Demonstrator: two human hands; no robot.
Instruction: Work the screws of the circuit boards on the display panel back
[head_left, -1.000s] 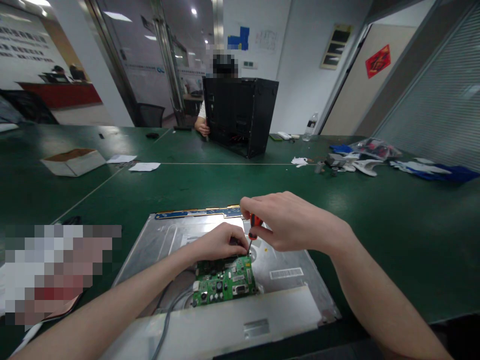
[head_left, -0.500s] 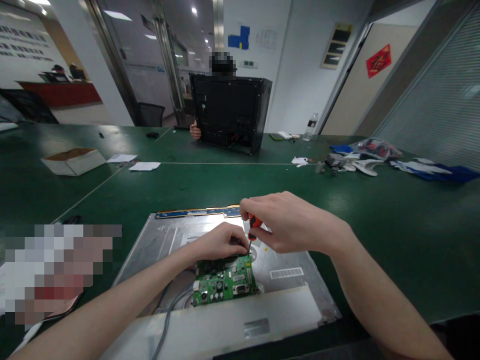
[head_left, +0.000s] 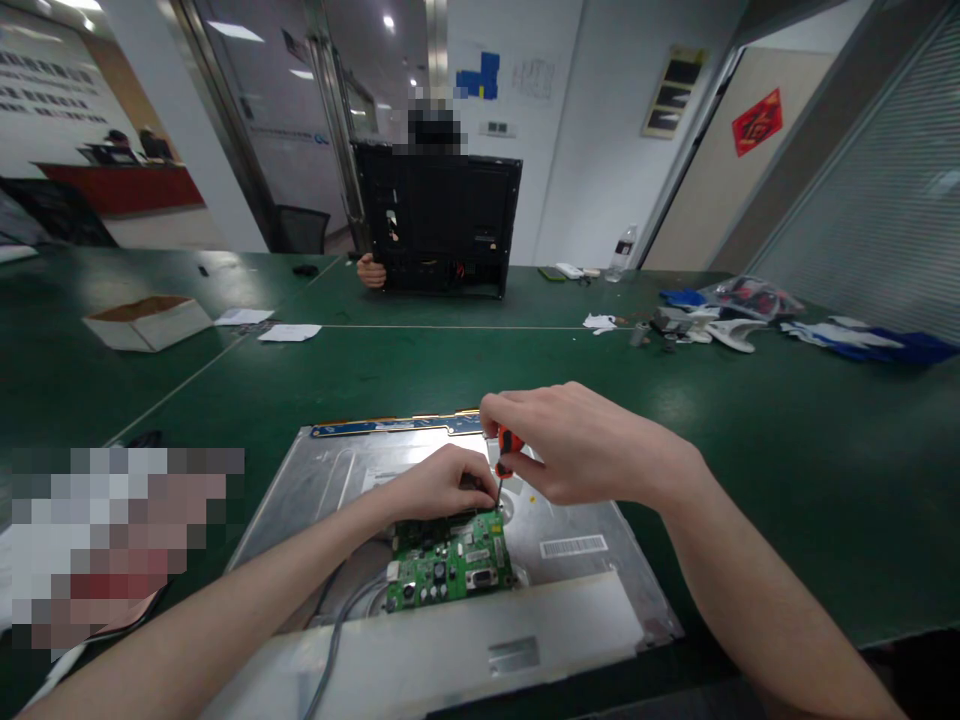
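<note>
A green circuit board (head_left: 450, 560) lies on the silver metal back of a display panel (head_left: 585, 580). My right hand (head_left: 577, 445) is closed around the red and black handle of a screwdriver (head_left: 508, 452), which points down with its tip at the board's upper right corner. Right beside that tip is my left hand (head_left: 450, 480), its fingers pinched together at the board's upper edge; what they hold, if anything, is hidden. A grey cable (head_left: 334, 640) curves from the board's left side toward the front. Along the panel's far edge runs a narrow blue circuit strip (head_left: 397, 425).
Across the green table (head_left: 420, 365), a person holds up a black monitor housing (head_left: 442, 220). An open carton (head_left: 150, 325) and papers (head_left: 289, 332) lie at left. A water bottle (head_left: 622, 255), a plastic bag (head_left: 754, 296) and white scraps are at right.
The person opposite has shifted the black housing to the left and turned it more squarely toward me. My hands and the screwdriver look almost unmoved.
</note>
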